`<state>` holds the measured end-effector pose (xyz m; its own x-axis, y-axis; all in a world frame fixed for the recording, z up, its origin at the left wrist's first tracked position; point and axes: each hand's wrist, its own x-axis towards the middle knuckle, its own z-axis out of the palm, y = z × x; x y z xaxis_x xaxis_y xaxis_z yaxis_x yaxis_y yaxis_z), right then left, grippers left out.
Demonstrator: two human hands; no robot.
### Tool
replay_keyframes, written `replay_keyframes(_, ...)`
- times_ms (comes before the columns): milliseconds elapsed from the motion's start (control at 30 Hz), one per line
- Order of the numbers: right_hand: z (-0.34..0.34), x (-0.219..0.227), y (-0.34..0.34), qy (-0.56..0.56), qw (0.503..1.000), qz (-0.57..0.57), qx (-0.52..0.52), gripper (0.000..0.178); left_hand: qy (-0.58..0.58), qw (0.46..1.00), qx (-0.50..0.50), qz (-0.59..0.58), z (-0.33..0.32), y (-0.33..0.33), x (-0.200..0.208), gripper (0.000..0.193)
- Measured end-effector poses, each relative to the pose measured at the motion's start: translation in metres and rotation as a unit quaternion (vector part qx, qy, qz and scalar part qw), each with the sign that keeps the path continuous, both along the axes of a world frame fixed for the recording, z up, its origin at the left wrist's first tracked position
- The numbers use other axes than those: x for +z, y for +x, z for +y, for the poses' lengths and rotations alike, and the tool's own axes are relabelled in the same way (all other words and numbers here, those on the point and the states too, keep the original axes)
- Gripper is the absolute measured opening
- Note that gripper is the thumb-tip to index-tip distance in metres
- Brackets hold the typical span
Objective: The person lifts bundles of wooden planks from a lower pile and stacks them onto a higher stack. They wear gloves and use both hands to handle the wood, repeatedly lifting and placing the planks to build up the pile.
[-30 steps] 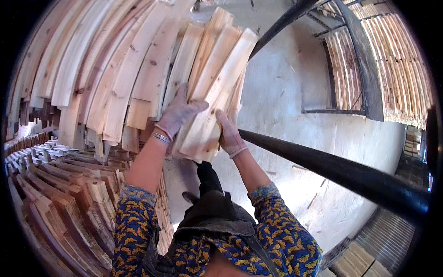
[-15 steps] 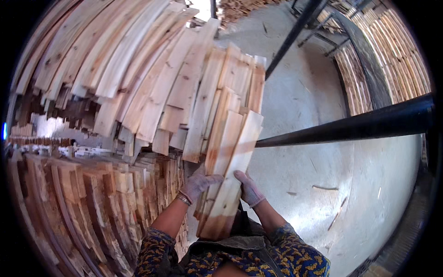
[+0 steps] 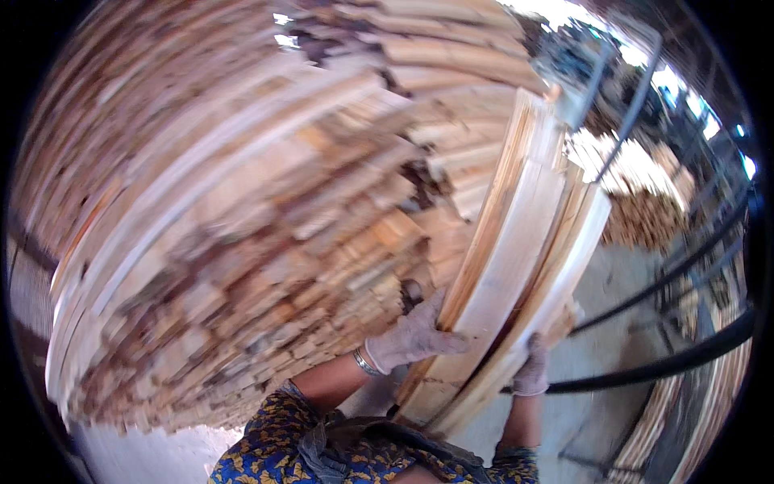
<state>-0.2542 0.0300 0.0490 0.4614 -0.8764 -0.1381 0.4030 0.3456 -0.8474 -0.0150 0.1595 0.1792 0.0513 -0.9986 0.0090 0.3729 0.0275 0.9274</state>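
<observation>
Holding a bundle of long boards (image 3: 508, 250) in front of the body, slanted from close by the waist toward the upper right, with a dark gap running lengthwise between the broad pale board and narrower ones to its right. Grasping the left edge of the bundle with the gloved left hand (image 3: 415, 337), thumb laid across the pale face. Grasping the right edge with the gloved right hand (image 3: 532, 367), set a little lower, thumb up along the side; cannot tell how far either set of fingers reaches underneath. Wearing a bracelet (image 3: 364, 363) at the left wrist, and a blue and yellow patterned shirt (image 3: 266, 436) under a dark garment (image 3: 379, 440), just beside the near ends of the bundle. Beyond the left hand, can see a large stack of lumber (image 3: 266, 266), blurred, with many cut ends showing; farther up, behind the bundle, more stacked planks (image 3: 451, 52). To the right, can see a thick black bar (image 3: 645, 373) above grey floor (image 3: 601, 411), then a brown heap of wood pieces (image 3: 645, 222), and near the upper right a bent metal frame (image 3: 642, 89).
</observation>
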Motion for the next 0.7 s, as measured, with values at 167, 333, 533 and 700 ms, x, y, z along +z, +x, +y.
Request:
replay_keyframes(167,0.001,0.174,0.071,-0.224,0.964,0.005,0.141,0.067,-0.134,0.955,0.215,-0.153,0.078,0.0,0.103,0.091)
replay_keyframes(333,0.099,0.343,0.175,-0.328,0.878,-0.018,0.347,0.064,-0.203,0.906,0.329,-0.174,0.184,0.022,0.2,0.071)
replay_keyframes(533,0.162,0.452,0.321,-0.319,0.798,-0.007,0.511,0.06,-0.157,0.912,0.38,-0.011,0.258,0.112,0.291,0.05)
replay_keyframes(700,0.243,0.45,0.434,-0.597,0.642,0.045,0.478,0.063,-0.09,0.87,0.418,-0.244,0.337,0.296,0.28,0.045)
